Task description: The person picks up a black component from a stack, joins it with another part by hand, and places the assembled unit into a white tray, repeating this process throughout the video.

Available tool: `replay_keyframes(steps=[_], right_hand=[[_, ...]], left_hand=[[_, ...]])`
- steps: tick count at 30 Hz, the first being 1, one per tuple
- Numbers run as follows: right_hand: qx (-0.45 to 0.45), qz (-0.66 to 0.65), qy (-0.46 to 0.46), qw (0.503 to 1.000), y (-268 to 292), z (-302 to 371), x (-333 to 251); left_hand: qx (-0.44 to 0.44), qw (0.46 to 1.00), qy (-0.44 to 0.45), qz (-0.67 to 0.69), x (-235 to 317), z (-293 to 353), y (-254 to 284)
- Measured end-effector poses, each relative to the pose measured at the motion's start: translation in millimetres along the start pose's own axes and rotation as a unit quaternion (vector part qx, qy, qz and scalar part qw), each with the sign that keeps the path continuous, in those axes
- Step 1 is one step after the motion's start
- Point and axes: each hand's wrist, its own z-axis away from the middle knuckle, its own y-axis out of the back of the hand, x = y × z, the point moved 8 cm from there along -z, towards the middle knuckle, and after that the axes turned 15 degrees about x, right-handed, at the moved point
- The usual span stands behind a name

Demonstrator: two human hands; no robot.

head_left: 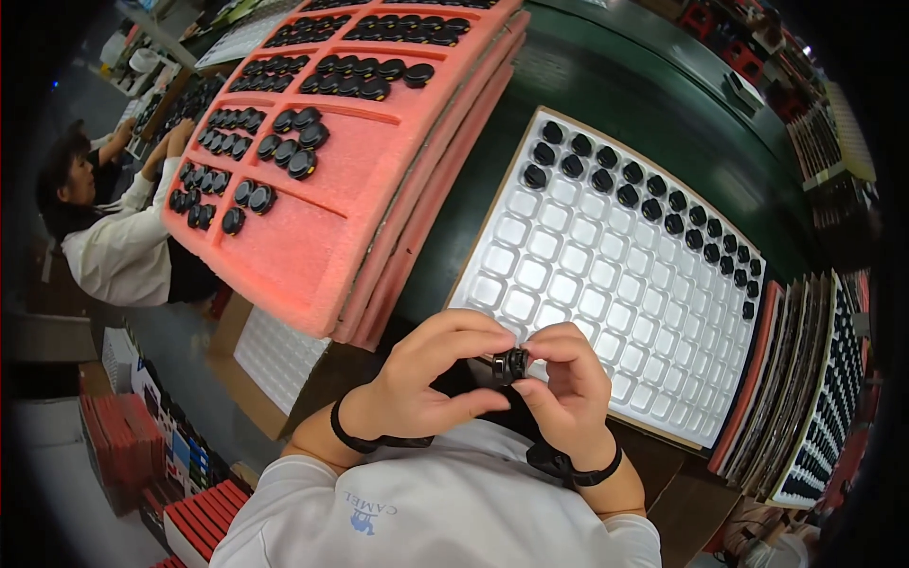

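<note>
Green surface [606, 76] carries a pocketed tray [519, 304], which keeps black parts [602, 179] separate along its far edge. Grip of right hand [575, 386] pinches one component [509, 365]; for left hand [409, 379], I cannot tell.

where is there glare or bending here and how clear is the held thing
Head view: sheen on the silver tray, fainter on the green table; the pink foam has curved edges, corners go black; the black part between left hand and right hand is too small and dark for detail.
</note>
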Motion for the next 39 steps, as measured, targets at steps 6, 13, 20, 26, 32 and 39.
replay_keyframes(steps=[6,13,20,26,32,39], right_hand=[[-0.016,0.043,0.028,0.999,3.7,-6.1,-7.2],[0.011,-0.272,-0.255,0.928,3.7,0.4,27.5],[0.024,-0.334,-0.302,0.893,6.6,3.8,33.3],[-0.010,0.087,0.031,0.996,2.2,-6.7,-4.8],[0.017,-0.172,-0.149,0.974,-3.5,0.0,13.2],[0.018,-0.119,-0.083,0.989,-3.7,-0.9,6.4]], left_hand=[[-0.011,1.000,-0.001,-0.009,-6.1,1.6,-6.2],[0.043,0.923,0.244,0.295,-29.6,6.5,-15.2],[0.058,0.931,0.242,0.267,-40.1,9.7,-12.2],[0.035,0.982,0.115,0.148,-23.1,5.4,-10.2],[0.032,0.984,0.094,0.149,-20.1,7.5,-7.8],[0.020,0.998,0.021,0.062,-6.1,2.4,-8.1]])
